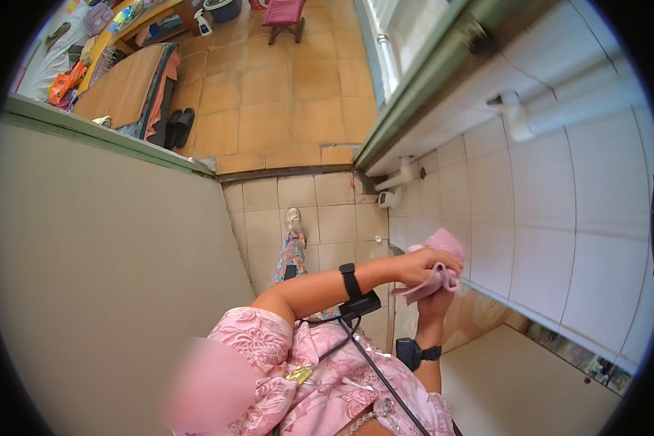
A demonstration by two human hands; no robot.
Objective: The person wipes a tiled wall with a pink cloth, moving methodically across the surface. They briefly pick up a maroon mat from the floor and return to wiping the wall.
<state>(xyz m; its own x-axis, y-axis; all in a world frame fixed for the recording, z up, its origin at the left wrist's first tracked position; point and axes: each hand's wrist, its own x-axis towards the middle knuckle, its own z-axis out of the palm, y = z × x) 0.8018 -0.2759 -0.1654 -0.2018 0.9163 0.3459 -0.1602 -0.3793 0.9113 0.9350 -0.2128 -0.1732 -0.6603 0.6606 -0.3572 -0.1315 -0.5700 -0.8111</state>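
Observation:
A pink cloth (pixel 444 242) is bunched between my two hands, right of the picture's middle. My left hand (pixel 428 265) lies over it from above, its fingers wrapped round the fabric. Just below, my right hand (pixel 438 301) grips the lower part, partly hidden by a hanging fold. Both hands are close together beside the tiled wall (pixel 539 218). Each forearm wears a black strap with a small black device, and black cables run over the pink patterned clothing.
White pipes (pixel 400 177) run along the wall on the right. A raised threshold (pixel 289 159) parts the pale floor tiles from an orange-tiled room. A bed-like surface with a mat (pixel 125 87), black slippers (pixel 180 128), a spray bottle (pixel 203 24) and a pink stool (pixel 283 13) are beyond.

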